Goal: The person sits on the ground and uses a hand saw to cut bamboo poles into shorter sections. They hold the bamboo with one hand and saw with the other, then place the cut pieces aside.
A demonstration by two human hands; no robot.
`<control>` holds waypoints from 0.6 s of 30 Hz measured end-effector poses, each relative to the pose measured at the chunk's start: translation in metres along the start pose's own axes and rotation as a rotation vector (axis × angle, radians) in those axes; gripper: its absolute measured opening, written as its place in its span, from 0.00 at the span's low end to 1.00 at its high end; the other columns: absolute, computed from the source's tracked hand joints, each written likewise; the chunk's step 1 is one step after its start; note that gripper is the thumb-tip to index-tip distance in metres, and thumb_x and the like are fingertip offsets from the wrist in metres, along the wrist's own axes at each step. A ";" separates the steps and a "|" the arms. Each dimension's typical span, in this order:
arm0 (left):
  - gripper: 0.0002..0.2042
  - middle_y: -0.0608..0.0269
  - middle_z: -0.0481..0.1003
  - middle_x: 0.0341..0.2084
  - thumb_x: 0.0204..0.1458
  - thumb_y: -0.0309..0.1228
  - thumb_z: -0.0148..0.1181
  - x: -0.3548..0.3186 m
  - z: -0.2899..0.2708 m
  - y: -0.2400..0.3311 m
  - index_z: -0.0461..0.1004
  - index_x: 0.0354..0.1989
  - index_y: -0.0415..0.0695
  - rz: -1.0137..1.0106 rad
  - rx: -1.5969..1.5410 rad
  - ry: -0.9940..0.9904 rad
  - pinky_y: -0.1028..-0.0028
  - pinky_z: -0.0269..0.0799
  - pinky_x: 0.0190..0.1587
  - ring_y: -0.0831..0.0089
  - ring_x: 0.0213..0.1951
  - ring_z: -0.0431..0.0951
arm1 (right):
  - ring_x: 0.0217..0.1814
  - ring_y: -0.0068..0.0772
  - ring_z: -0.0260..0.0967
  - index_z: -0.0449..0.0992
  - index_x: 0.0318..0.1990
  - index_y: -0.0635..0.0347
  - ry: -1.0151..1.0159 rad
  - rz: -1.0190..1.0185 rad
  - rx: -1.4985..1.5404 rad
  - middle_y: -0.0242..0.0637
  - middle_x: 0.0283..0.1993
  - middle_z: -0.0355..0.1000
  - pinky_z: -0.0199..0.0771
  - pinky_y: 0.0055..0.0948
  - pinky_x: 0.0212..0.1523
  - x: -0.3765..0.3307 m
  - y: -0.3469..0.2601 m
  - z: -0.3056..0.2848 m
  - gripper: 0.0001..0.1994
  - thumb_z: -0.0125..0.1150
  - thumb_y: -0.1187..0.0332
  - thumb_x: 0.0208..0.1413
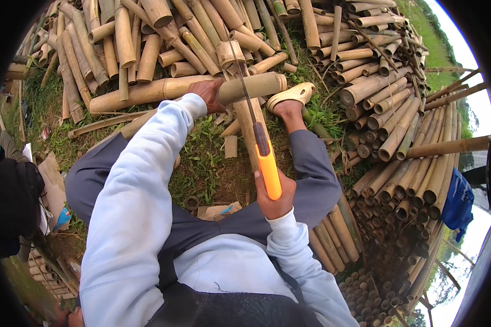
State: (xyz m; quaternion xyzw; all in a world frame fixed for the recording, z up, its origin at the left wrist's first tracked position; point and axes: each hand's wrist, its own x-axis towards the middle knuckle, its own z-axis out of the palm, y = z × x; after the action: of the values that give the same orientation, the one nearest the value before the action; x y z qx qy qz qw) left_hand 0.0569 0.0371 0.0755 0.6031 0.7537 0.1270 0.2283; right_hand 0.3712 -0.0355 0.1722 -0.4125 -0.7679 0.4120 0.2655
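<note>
My right hand [276,197] is wrapped round the orange handle of a handsaw [269,171]. Its long, thin blade points away from me, seen almost edge-on, and crosses over a bamboo pole [259,87]. The teeth are too small to make out. My left hand [208,94] grips this pole just left of the blade. Under the blade runs a pale bamboo beam [252,150], with the pole lying across it. A short, wide bamboo section [230,53] sits at the beam's far end.
Cut bamboo lies in a large heap [142,43] ahead and in a stack [384,109] at the right. My sandalled foot [292,96] is close by the pole's right end. A short bamboo offcut [231,147] lies on the grass; a blue cloth [457,204] hangs far right.
</note>
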 end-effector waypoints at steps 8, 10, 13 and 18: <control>0.29 0.42 0.82 0.42 0.39 0.43 0.73 0.024 -0.003 -0.019 0.74 0.49 0.43 -0.068 0.039 0.048 0.53 0.77 0.52 0.44 0.46 0.82 | 0.27 0.40 0.80 0.79 0.41 0.68 0.054 -0.004 -0.016 0.44 0.28 0.77 0.75 0.30 0.31 -0.045 0.000 -0.019 0.07 0.68 0.79 0.56; 0.29 0.43 0.82 0.43 0.39 0.43 0.74 0.020 0.001 -0.023 0.75 0.50 0.42 -0.088 0.054 0.025 0.53 0.77 0.53 0.44 0.47 0.82 | 0.28 0.41 0.80 0.79 0.41 0.68 -0.005 0.028 -0.044 0.45 0.28 0.77 0.75 0.30 0.31 -0.054 -0.001 -0.027 0.07 0.68 0.79 0.55; 0.29 0.44 0.82 0.41 0.38 0.43 0.74 0.021 -0.012 -0.022 0.76 0.49 0.42 -0.119 0.035 0.094 0.53 0.77 0.52 0.44 0.46 0.82 | 0.25 0.36 0.76 0.79 0.42 0.69 0.023 -0.035 0.023 0.43 0.26 0.75 0.73 0.29 0.30 -0.030 0.000 -0.016 0.07 0.67 0.78 0.58; 0.31 0.42 0.82 0.38 0.39 0.45 0.75 0.000 0.024 0.013 0.75 0.51 0.43 0.059 0.081 -0.089 0.53 0.78 0.49 0.43 0.43 0.83 | 0.27 0.19 0.65 0.78 0.44 0.70 0.062 -0.005 0.104 0.33 0.27 0.73 0.70 0.25 0.32 0.054 0.002 0.014 0.07 0.64 0.75 0.63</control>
State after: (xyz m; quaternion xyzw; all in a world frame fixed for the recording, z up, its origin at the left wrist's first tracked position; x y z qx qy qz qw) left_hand 0.0797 0.0377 0.0606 0.6390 0.7291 0.0763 0.2330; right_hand 0.3336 0.0050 0.1667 -0.4091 -0.7378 0.4376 0.3113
